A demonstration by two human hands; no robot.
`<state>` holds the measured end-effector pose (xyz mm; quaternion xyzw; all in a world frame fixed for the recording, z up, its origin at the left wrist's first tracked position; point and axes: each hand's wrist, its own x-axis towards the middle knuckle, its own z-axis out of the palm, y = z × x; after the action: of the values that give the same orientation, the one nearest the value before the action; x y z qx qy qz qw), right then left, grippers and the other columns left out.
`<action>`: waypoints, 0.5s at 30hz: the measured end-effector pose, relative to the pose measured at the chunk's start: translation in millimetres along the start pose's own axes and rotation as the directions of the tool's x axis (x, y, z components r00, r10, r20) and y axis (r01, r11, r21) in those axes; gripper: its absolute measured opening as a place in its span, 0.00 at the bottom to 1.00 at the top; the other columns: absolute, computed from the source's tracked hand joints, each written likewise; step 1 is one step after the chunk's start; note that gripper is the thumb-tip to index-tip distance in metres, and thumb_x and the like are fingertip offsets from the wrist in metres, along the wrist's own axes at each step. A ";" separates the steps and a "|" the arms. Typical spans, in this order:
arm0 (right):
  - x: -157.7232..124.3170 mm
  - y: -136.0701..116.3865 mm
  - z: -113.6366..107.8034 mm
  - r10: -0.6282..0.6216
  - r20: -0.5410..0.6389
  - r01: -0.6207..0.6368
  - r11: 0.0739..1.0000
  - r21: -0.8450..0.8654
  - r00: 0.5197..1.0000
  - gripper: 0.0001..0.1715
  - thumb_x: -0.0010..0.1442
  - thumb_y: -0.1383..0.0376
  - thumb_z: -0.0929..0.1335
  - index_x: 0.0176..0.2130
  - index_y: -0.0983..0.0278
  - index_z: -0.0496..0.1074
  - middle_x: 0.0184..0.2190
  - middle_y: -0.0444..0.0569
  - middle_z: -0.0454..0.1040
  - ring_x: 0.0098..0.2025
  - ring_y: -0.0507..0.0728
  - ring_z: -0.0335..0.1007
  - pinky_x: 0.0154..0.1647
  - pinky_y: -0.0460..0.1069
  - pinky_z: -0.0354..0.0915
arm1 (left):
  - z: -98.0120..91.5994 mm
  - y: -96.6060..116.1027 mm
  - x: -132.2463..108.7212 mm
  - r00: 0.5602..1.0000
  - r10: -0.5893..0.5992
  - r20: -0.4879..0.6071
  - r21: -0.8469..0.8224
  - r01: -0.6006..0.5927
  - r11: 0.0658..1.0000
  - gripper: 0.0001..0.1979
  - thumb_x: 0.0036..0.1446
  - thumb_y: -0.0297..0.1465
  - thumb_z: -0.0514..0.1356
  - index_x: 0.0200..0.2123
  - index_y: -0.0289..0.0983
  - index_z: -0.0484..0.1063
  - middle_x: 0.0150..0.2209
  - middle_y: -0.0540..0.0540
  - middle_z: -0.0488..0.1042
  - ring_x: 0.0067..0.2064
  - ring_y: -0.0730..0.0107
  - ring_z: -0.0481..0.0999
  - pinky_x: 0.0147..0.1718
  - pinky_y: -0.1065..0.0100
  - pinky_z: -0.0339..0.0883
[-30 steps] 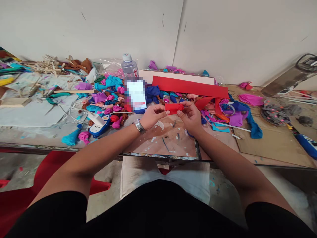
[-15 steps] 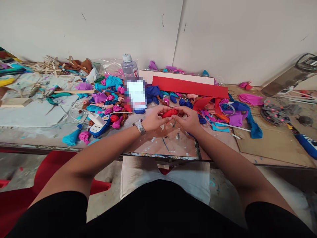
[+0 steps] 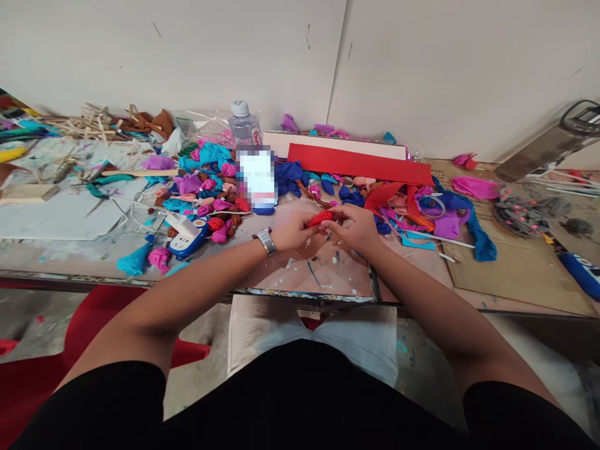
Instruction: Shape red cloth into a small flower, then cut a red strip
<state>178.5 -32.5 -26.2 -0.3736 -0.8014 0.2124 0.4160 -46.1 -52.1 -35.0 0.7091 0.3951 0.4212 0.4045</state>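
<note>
A small piece of red fabric [image 3: 321, 217], bunched into a tight wad, sits between both my hands just above the table [image 3: 328, 275]. My left hand [image 3: 291, 231], with a metal watch [image 3: 265, 240] on its wrist, pinches the wad's left side. My right hand [image 3: 357, 226] closes its fingers on the right side. Much of the fabric is hidden by my fingers.
Behind my hands lie a long red felt strip [image 3: 359, 164], a pile of rolled fabric pieces [image 3: 210, 181] in pink, blue and purple, a water bottle [image 3: 244, 124] and a blurred phone screen [image 3: 257, 176]. Green pliers [image 3: 105, 182] lie at left, cardboard [image 3: 510, 269] at right.
The red fabric went from a flat strip held up between my hands to a crumpled wad. Both hands came closer together and dropped slightly toward the table.
</note>
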 end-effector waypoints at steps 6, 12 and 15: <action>0.3 -8.4 2.2 0.110 0.014 -0.110 0.972 0.209 0.994 0.37 0.54 0.36 0.79 0.48 0.62 0.84 0.35 0.49 0.82 0.30 0.55 0.70 0.32 0.51 0.69 | -2.1 2.5 4.4 0.994 0.031 0.100 -0.041 -0.027 0.999 0.27 0.63 0.56 0.66 0.36 0.36 0.85 0.33 0.45 0.83 0.33 0.67 0.76 0.36 0.66 0.69; 2.8 -6.2 2.2 0.165 0.129 -0.199 0.927 0.318 0.978 0.29 0.56 0.40 0.79 0.38 0.63 0.86 0.32 0.48 0.84 0.31 0.56 0.74 0.34 0.51 0.69 | 2.0 -4.0 2.7 0.987 -0.024 0.162 -0.108 0.042 0.993 0.27 0.62 0.56 0.66 0.41 0.36 0.85 0.38 0.42 0.85 0.34 0.66 0.79 0.37 0.65 0.71; 3.3 -2.3 2.7 0.191 0.118 -0.220 0.915 0.339 0.975 0.27 0.57 0.43 0.78 0.39 0.63 0.86 0.33 0.48 0.84 0.32 0.57 0.75 0.37 0.52 0.71 | 1.0 -5.6 1.9 0.988 -0.029 0.155 -0.122 0.048 0.991 0.25 0.62 0.54 0.68 0.44 0.36 0.85 0.40 0.42 0.85 0.38 0.63 0.81 0.41 0.63 0.73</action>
<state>174.1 -31.4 -24.5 -0.3667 -0.7235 0.4093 0.4178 -45.7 -48.6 -39.9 0.7046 0.3493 0.3818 0.4856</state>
